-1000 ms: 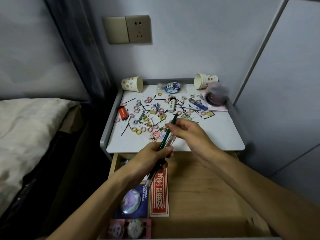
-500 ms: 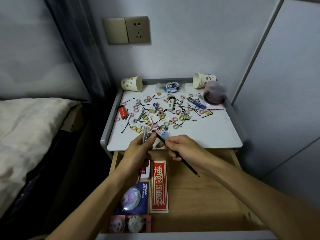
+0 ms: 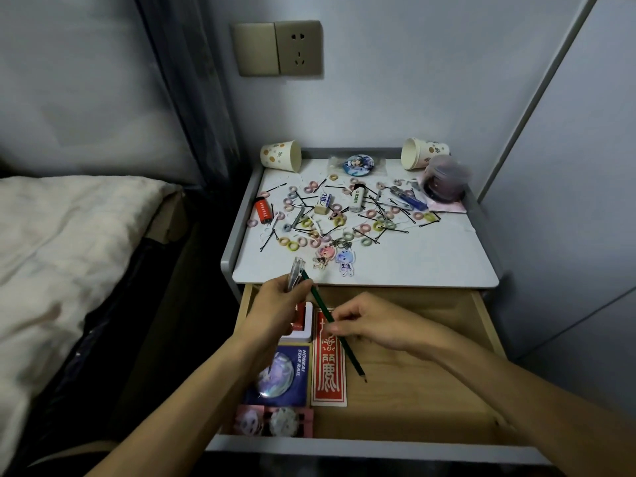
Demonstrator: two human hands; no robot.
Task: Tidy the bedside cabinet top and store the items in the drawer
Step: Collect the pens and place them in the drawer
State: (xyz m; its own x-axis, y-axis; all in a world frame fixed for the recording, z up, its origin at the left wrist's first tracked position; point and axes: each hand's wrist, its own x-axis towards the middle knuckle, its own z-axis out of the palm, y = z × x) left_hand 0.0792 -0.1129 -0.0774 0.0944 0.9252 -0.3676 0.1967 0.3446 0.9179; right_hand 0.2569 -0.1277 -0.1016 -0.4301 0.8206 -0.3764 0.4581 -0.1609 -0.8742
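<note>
My right hand (image 3: 373,320) pinches a green pencil (image 3: 344,346) low over the open wooden drawer (image 3: 413,390), its tip pointing toward me. My left hand (image 3: 275,313) grips clear pens (image 3: 295,273) at the drawer's far left corner. The white cabinet top (image 3: 430,256) carries several small hair rings, black hairpins, a red lighter (image 3: 263,211), a white lighter (image 3: 358,197), a blue lighter (image 3: 406,197), an eraser (image 3: 323,204), a round badge (image 3: 358,165) and two figure keychains (image 3: 335,259).
Two paper cups (image 3: 280,155) (image 3: 421,156) lie tipped at the cabinet's back corners beside a dark round jar (image 3: 445,180). In the drawer lie a red card (image 3: 327,366), a blue badge card (image 3: 280,375), a pink badge card (image 3: 275,421) and a white box (image 3: 303,325). A bed (image 3: 62,253) stands left, a wall right.
My right hand took the green pencil out of my left hand's bundle and brought it down over the drawer. My left hand drew back to the drawer's left, keeping the clear pens.
</note>
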